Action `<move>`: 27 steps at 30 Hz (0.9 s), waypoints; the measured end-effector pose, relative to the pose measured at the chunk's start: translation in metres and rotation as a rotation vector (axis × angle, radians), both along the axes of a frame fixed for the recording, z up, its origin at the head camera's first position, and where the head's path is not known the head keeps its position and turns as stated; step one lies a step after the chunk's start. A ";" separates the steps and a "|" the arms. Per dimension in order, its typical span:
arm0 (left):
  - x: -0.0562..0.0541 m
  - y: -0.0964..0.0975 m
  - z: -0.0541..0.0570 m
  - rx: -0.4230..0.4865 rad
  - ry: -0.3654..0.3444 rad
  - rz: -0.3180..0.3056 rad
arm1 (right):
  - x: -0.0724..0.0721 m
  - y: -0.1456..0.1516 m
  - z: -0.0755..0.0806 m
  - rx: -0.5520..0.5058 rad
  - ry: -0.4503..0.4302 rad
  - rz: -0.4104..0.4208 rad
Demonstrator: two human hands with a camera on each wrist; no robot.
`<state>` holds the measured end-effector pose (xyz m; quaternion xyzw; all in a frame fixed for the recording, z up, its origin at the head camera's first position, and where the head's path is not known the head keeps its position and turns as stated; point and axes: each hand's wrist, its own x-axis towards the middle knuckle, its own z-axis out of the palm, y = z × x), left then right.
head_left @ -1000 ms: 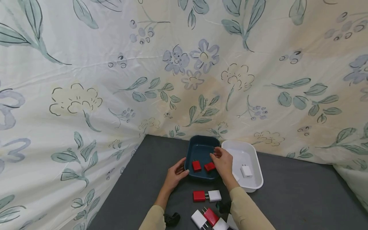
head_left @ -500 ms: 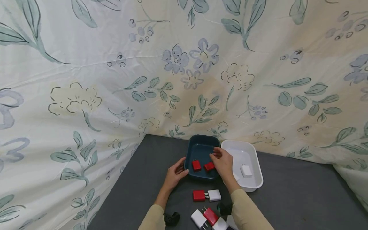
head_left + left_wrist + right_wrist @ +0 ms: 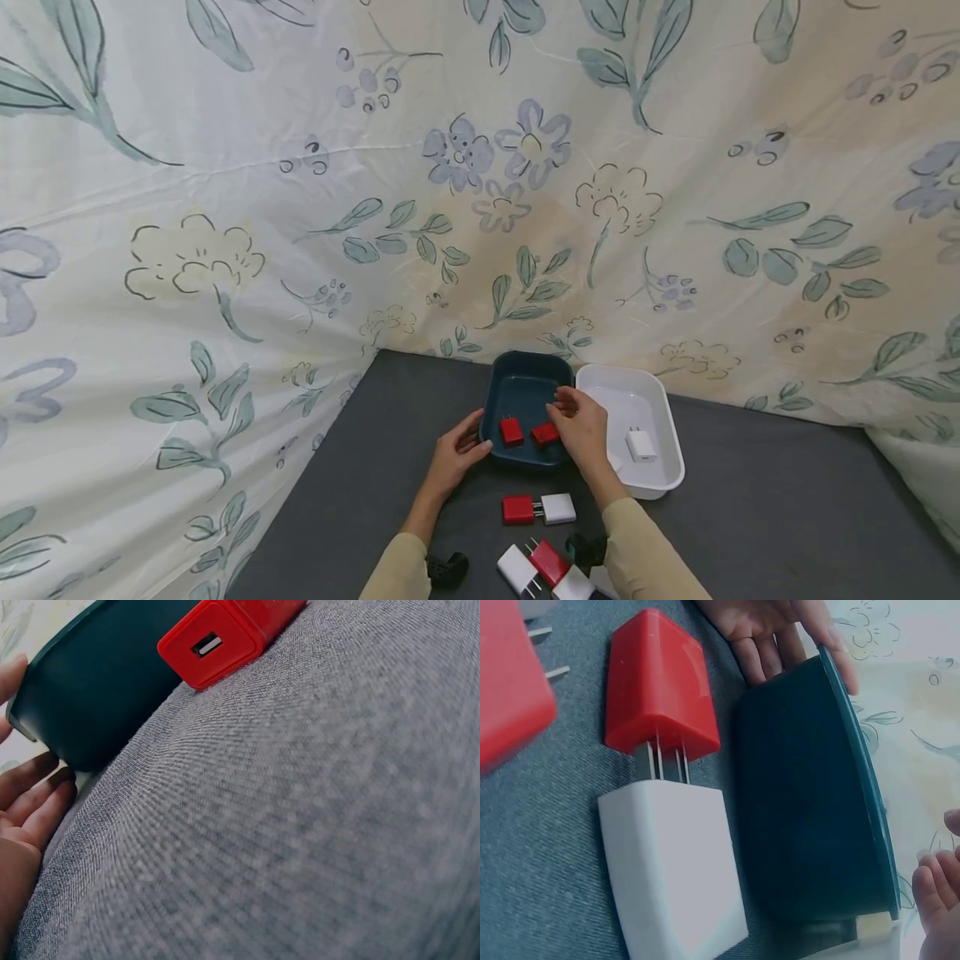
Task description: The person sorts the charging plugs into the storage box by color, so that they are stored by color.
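A dark teal tray (image 3: 525,392) stands near the back of the table with two red charger plugs (image 3: 512,432) inside. My left hand (image 3: 452,454) holds its left side, thumb over the rim and fingers against the outer wall. Above the tray's right side hovers my right hand (image 3: 583,425), fingers loosely curled; I see nothing in it. In the right wrist view that hand (image 3: 939,896) appears apart from the rim. In front of the tray, a red charger (image 3: 517,510) and a white charger (image 3: 558,508) lie with prongs facing each other.
A white tray (image 3: 677,454) adjoins the teal one on the right, with a white charger (image 3: 640,445) in it. Several more chargers, including a white one (image 3: 517,570) and a red one (image 3: 548,563), lie at the front. Floral cloth (image 3: 480,208) hangs behind the table.
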<state>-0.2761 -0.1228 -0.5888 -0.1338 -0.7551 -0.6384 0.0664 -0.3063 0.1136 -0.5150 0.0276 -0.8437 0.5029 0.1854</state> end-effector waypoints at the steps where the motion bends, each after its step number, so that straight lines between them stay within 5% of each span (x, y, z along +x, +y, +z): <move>1: 0.002 0.000 0.004 0.002 0.003 -0.007 | 0.000 0.000 -0.001 -0.002 0.008 -0.002; 6: 0.010 0.000 0.021 0.006 -0.009 -0.040 | 0.001 -0.002 -0.004 -0.007 0.038 -0.006; 13: -0.001 0.001 -0.003 0.014 -0.006 -0.006 | 0.005 -0.004 -0.003 -0.026 -0.003 0.003; 27: -0.002 0.001 -0.003 -0.021 0.000 0.022 | 0.018 -0.004 -0.009 -0.021 0.030 0.010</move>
